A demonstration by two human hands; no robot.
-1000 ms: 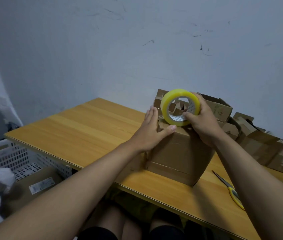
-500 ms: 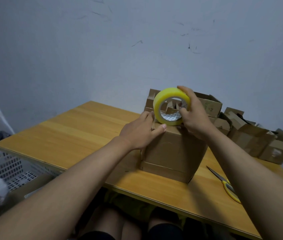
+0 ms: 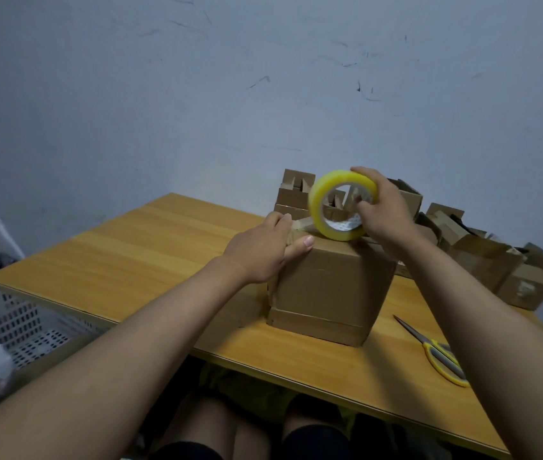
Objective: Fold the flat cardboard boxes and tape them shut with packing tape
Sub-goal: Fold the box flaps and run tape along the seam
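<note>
A folded brown cardboard box [image 3: 326, 290] stands on the wooden table [image 3: 137, 257] near its front edge. My left hand [image 3: 263, 250] clasps the box's upper left corner, thumb lying across the top and fingers curled over the left side. My right hand [image 3: 383, 210] holds a yellow roll of packing tape [image 3: 321, 207] upright, its lower rim resting on the box's top. A short strip of tape seems to run from the roll toward my left fingers.
Several open cardboard boxes [image 3: 482, 257] are piled at the back right against the wall. Yellow-handled scissors [image 3: 436, 353] lie on the table right of the box. A white perforated basket [image 3: 14, 327] sits beyond the table's left edge. My knees show under the table.
The tape roll has stayed on the box top, tilting slightly. My left hand has curled from flat fingers to a clasp over the box's left corner.
</note>
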